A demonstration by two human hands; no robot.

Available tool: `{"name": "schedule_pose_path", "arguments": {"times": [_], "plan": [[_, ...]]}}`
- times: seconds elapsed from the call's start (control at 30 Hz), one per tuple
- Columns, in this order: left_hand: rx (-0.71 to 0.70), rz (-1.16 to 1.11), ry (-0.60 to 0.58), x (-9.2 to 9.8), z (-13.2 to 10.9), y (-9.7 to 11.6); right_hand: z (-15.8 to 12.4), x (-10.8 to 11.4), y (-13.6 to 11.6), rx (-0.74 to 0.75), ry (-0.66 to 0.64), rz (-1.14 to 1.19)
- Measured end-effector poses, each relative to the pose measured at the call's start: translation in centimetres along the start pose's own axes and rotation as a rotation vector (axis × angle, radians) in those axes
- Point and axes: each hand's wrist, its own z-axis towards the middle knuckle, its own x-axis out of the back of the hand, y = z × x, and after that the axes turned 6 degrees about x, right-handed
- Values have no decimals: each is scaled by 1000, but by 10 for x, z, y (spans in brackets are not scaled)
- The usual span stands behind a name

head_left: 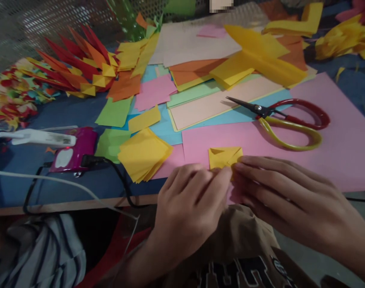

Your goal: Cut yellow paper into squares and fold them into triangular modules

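A small folded yellow paper (225, 155) lies on the pink sheet (212, 138) at the table's front edge, its flaps meeting in an envelope-like shape. My left hand (194, 196) is closed, with thumb and fingers pinching the paper's lower edge. On its right side, the stretched fingers of my right hand (287, 186) rest against the paper, lying close together and nearly flat. The paper's lower part is hidden by both hands. Just beyond my right hand lie scissors (262, 111) with one red and one yellow handle, blades pointing left.
Left of my hands sits a stack of yellow squares (145, 154). A magenta device (76, 154) with cables lies farther left. Red and orange folded spikes (80, 60) stand behind it. Yellow paper shapes (257, 56) and coloured sheets cover the back. Someone's striped sleeve (53, 248) shows lower left.
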Motion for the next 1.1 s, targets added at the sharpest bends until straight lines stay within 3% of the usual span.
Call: {"name": "schedule_pose_path", "arguments": {"times": [0.2,0.47,0.67,0.8,0.9,1.1], "plan": [[5,9,-224,6,21,-2,4,7,8,-19,59,54],[-52,-99,-48,10,26,-14,16,8,15,-29,68,121],[-87,-226,-54,20,36,-12,16,7,20,-55,73,250],[-116,-162,-230,17,39,-13,15,8,24,-50,55,280],[-58,-159,-360,12,40,-15,16,9,23,-65,60,241],[-42,-121,-437,16,51,-14,9,11,12,-49,-16,117]]}}
